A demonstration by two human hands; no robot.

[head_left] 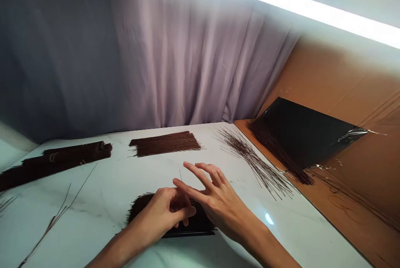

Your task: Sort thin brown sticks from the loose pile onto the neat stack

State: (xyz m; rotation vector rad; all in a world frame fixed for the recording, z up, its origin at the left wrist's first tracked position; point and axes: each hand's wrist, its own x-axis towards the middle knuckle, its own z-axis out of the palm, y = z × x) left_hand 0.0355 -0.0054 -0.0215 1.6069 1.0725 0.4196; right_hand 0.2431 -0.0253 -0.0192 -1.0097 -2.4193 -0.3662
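My left hand [156, 214] is over a dark mat of thin brown sticks [206, 224], which look like incense sticks. Its fingers are curled, and the tip of one thin stick [180, 175] pokes up just beyond them; the lower part of that stick is hidden. My right hand [215, 195] crosses close against the left one, fingers stretched out and spread, its thumb out of sight. Both hands cover much of the mat.
Behind lies a flat brown bundle [165, 144]. Dark rolled bundles [71, 155] lie left, loose sticks [53, 222] nearer. Scattered sticks [253, 157] fan out right, beside a black plastic-wrapped sheet [312, 130] on brown cardboard [375, 168]. A grey curtain [175, 59] hangs behind the white table [90, 209].
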